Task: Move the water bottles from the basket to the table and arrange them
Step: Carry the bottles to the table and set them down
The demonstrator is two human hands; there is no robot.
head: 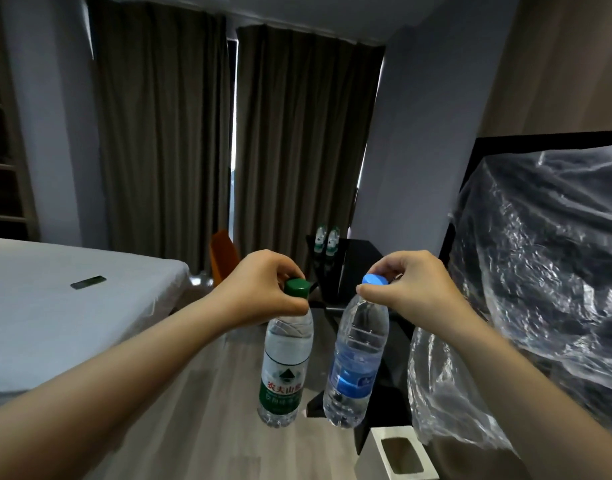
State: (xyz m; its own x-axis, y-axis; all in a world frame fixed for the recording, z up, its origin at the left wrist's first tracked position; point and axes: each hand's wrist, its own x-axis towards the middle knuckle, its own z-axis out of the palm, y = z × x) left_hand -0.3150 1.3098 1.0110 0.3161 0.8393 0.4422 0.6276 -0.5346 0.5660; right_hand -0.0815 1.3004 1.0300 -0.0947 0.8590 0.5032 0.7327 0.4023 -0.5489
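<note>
While hands (263,289) (410,289) pinch both caps (297,287) (375,280), green label (281,388) reads 农夫山泉.

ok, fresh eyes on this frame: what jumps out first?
Two water bottles hang mid-frame, held at the cap: the left hand pinches the green-capped bottle, the right hand the blue-capped bottle. Beyond them, two more bottles stand on the dark table by the curtains. Crinkled plastic sheeting fills the right side.
</note>
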